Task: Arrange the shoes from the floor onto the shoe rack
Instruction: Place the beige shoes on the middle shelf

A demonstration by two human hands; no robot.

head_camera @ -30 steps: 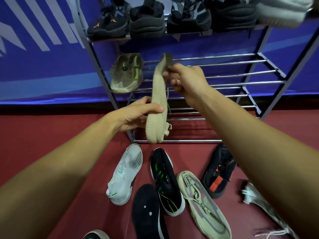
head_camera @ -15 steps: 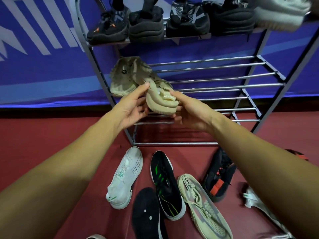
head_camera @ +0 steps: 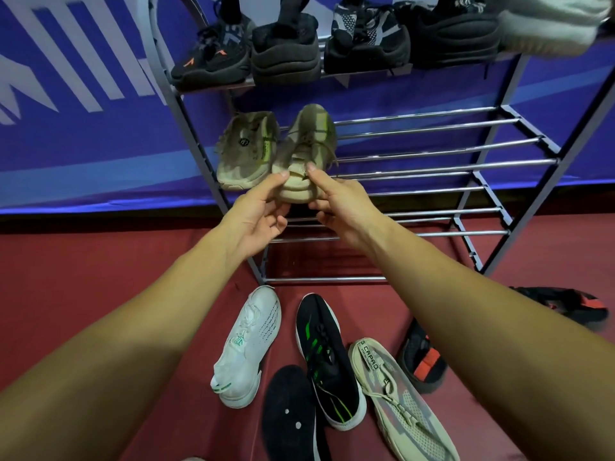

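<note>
Head view: both sets of fingers are closed on the tan shoe [head_camera: 307, 151], which sits on the middle shelf of the shoe rack [head_camera: 432, 168], its near end out over the front rails. My left hand [head_camera: 263, 211] grips that end from the left, thumb laid on top and the other fingers [head_camera: 276, 224] curled underneath. My right hand [head_camera: 339, 204] pinches it from the right, one fingertip on the upper edge and the rest folded below. The shoe is worn and dusty, with loose laces and a yellow-green strip at its far end. Its mate [head_camera: 248, 149] stands just beside it on the left, touching it: two tan shoes on this shelf.

On the top shelf I count five shoes, four dark shoes [head_camera: 286, 51] and one pale grey shoe [head_camera: 549, 24].

On the red floor [head_camera: 100, 261] lie five more: a white shoe [head_camera: 248, 344], a black-and-green shoe [head_camera: 327, 357], a beige mesh shoe [head_camera: 402, 404] and two black-and-red shoes [head_camera: 422, 357]. A black sole shape [head_camera: 289, 417] with white dots lies by them; shoe or insole, I cannot tell.
</note>
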